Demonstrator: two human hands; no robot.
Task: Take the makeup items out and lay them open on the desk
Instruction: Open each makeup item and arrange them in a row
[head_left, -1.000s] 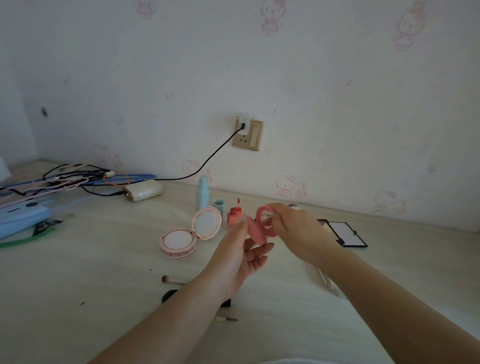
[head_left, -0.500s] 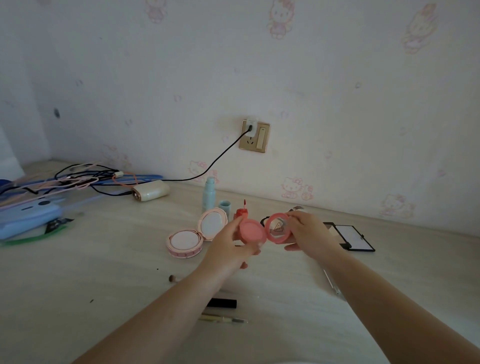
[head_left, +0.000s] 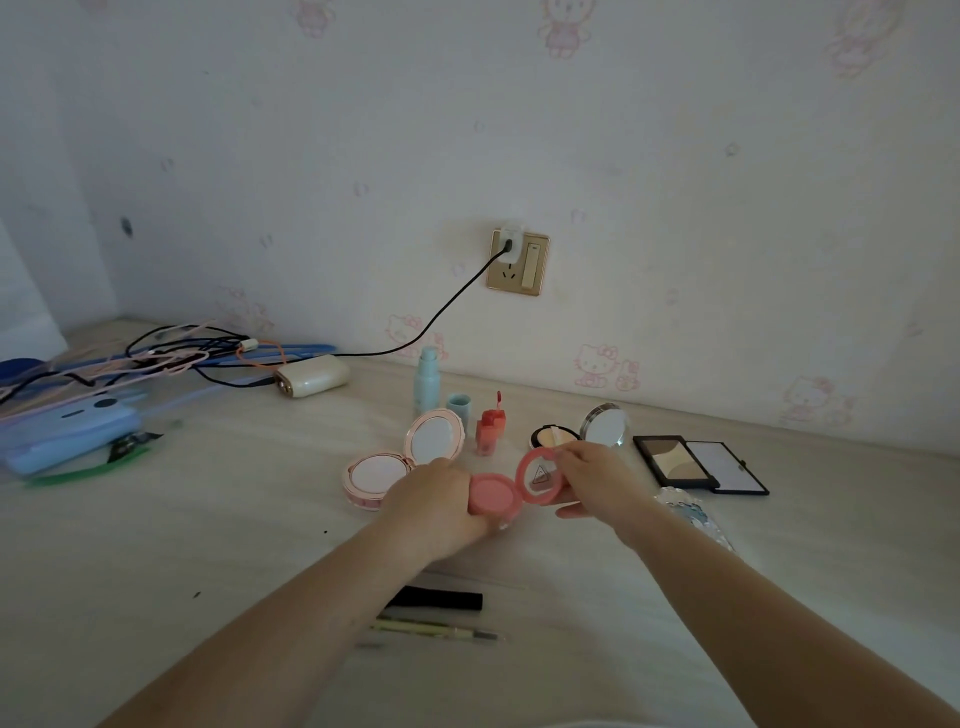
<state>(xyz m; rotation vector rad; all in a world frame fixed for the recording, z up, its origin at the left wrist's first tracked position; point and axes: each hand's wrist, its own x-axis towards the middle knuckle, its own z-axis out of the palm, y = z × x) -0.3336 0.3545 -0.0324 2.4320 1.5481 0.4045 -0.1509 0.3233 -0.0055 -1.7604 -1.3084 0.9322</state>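
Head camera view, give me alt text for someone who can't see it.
Two hands hold an open coral blush compact over a pale desk: left hand grips the base, right hand pinches the lid. Behind lie an open pink cushion compact, a powder compact and a black palette.

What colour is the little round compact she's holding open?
Coral pink, pan and lid alike, on the compact; the head view shows it.

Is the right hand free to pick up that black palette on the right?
Probably not yet. The right hand pinches the lid of the pink compact, which the left hand also holds. The black palette lies open nearby with nothing between.
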